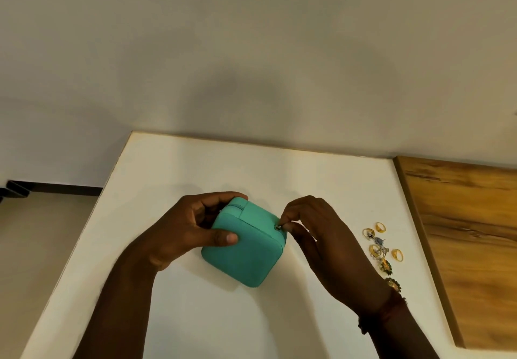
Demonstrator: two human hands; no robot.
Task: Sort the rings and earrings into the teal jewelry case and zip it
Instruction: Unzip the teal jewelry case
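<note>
As fingers pinch metal pull, rounded case

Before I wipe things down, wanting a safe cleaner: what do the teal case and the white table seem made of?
Teal case: likely faux leather or fabric; matte, no glare, soft rounded corners. White table: probably laminated board; smooth, even.

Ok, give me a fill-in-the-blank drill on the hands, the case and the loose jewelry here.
1. The left hand grips the ____ jewelry case while the right hand pinches its zipper pull.
2. The rings and earrings lie on the table to the ____ of the case.
3. The table top is ____, with a wooden panel along its right edge.

Missing words: teal; right; white
</note>
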